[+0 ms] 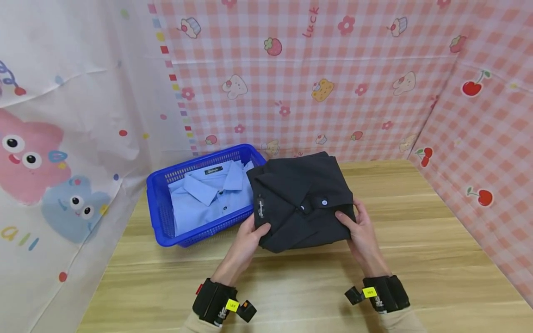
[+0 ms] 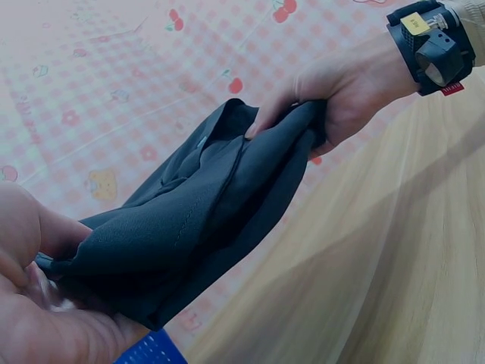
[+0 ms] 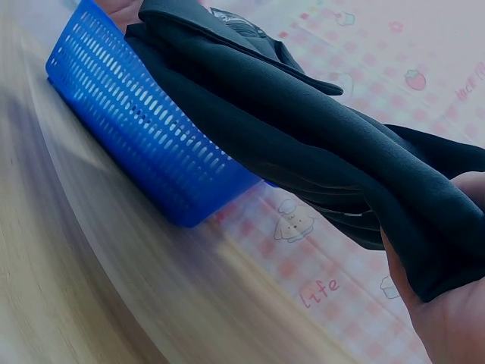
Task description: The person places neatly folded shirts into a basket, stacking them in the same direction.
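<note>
Between my two hands is a folded black shirt, raised above the table, its collar turned to the left. My left hand grips the collar end, thumb on top and fingers underneath. At the opposite end my right hand holds the shirt the same way, its thumb near a white button. In the left wrist view the black shirt hangs tilted between both hands. A folded light blue shirt lies collar up in a blue basket, just left of the black shirt.
The wooden table spreads out under the hands. A pink checked cloth with fruit and cake prints hangs behind and on the right. On the left hangs a white printed cloth. The basket stands close to the back cloth.
</note>
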`<act>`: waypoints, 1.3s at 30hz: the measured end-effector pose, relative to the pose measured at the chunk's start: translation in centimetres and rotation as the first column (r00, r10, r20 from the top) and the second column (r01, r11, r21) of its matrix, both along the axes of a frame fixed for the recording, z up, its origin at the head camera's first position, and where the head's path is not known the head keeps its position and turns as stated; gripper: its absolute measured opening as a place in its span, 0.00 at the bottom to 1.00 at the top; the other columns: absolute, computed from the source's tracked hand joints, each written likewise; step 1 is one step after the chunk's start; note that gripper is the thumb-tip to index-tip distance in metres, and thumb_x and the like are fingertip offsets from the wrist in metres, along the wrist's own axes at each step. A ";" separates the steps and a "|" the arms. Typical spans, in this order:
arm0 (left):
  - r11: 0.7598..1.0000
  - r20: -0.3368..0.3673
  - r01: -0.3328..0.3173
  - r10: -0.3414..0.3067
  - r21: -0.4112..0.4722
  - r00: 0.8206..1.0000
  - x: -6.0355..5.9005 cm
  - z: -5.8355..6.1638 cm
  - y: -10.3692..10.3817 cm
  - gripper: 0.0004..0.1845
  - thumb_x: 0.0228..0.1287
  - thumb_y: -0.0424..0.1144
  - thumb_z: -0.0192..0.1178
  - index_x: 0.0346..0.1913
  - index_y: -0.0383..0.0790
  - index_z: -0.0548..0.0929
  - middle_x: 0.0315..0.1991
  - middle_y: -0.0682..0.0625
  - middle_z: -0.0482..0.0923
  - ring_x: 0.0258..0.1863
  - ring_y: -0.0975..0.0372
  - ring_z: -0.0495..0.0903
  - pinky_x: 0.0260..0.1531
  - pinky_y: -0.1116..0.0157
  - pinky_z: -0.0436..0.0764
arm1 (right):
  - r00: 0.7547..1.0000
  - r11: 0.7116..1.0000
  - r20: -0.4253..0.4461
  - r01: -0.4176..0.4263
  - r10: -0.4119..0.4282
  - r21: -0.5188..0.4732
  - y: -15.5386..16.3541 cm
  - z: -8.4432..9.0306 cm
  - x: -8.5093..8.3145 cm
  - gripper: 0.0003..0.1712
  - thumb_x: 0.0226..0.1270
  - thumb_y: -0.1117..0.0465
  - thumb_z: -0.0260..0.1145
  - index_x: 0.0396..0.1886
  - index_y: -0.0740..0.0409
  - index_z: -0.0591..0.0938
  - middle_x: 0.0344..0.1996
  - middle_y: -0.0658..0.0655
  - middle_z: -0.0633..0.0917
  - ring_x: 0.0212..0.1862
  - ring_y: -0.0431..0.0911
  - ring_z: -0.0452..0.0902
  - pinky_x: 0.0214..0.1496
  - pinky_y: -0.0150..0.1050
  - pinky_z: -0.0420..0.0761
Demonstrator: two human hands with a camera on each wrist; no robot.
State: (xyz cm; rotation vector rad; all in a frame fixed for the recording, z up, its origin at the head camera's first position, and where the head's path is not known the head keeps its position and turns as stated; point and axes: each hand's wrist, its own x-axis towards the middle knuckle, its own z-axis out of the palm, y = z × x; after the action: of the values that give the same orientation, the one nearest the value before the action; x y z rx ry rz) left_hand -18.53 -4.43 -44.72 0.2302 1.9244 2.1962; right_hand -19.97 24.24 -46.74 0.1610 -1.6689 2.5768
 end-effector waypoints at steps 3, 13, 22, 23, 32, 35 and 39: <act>1.000 -0.005 -0.006 0.006 0.003 1.000 0.1 -0.1 -0.2 0.30 0.79 0.30 0.48 0.80 0.38 0.59 0.78 0.41 0.62 0.76 0.50 0.63 0.76 0.47 0.61 | 1.000 1.000 0.000 -0.005 0.005 0.007 -0.3 0.0 0.0 0.24 0.76 0.76 0.57 0.63 0.50 0.69 0.30 0.50 0.91 0.30 0.41 0.89 0.33 0.32 0.87; 1.000 -0.009 -0.025 0.025 0.003 1.000 0.4 0.2 -1.5 0.30 0.79 0.30 0.48 0.80 0.37 0.59 0.79 0.41 0.61 0.76 0.49 0.62 0.77 0.46 0.60 | 1.000 1.000 0.015 -0.018 0.018 0.024 -1.5 0.3 -0.4 0.23 0.76 0.74 0.59 0.63 0.50 0.68 0.30 0.49 0.90 0.31 0.41 0.89 0.34 0.33 0.87; 0.998 -0.004 -0.059 0.058 -0.030 0.998 0.6 0.5 -2.4 0.28 0.79 0.30 0.49 0.79 0.36 0.62 0.76 0.40 0.66 0.73 0.50 0.68 0.74 0.47 0.65 | 0.999 0.999 0.027 -0.027 0.026 0.038 -2.5 0.6 -0.8 0.24 0.76 0.73 0.59 0.64 0.49 0.67 0.29 0.49 0.90 0.31 0.41 0.89 0.34 0.32 0.87; 0.998 -0.005 -0.058 0.058 -0.033 0.998 0.6 0.6 -2.5 0.28 0.79 0.30 0.49 0.78 0.37 0.63 0.76 0.40 0.67 0.72 0.50 0.68 0.74 0.47 0.66 | 0.999 0.999 0.026 -0.028 0.027 0.038 -2.5 0.6 -0.8 0.24 0.76 0.73 0.59 0.64 0.49 0.68 0.29 0.49 0.90 0.31 0.41 0.89 0.34 0.32 0.87; 0.997 -0.014 -0.069 0.068 -0.042 0.998 0.7 0.7 -3.2 0.29 0.79 0.30 0.49 0.79 0.38 0.62 0.77 0.41 0.65 0.74 0.50 0.67 0.74 0.48 0.65 | 0.999 0.998 0.019 -0.029 0.028 0.047 -3.3 0.9 -1.0 0.25 0.76 0.74 0.59 0.65 0.49 0.66 0.29 0.49 0.90 0.31 0.41 0.89 0.34 0.33 0.87; 0.996 -0.010 -0.077 0.077 -0.043 0.997 0.9 0.8 -3.4 0.28 0.79 0.30 0.49 0.79 0.37 0.63 0.76 0.41 0.66 0.74 0.50 0.67 0.74 0.48 0.64 | 0.999 0.998 0.019 -0.032 0.032 0.047 -3.6 0.8 -1.0 0.25 0.76 0.73 0.59 0.64 0.49 0.67 0.29 0.49 0.90 0.30 0.41 0.89 0.34 0.33 0.87; 0.996 -0.004 -0.075 0.075 -0.040 0.997 1.1 0.8 -3.8 0.28 0.79 0.30 0.49 0.79 0.37 0.62 0.77 0.41 0.65 0.74 0.50 0.66 0.74 0.48 0.64 | 0.999 0.998 0.028 -0.031 0.029 0.051 -3.9 0.8 -1.0 0.24 0.76 0.73 0.59 0.63 0.48 0.67 0.29 0.49 0.90 0.30 0.41 0.89 0.35 0.32 0.87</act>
State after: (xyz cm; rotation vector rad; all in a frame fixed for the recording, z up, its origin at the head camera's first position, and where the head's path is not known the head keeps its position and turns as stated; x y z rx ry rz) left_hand -17.45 -8.21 -43.95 0.1566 2.0076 2.2024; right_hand -21.00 20.34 -45.92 0.1556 -1.7562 2.5703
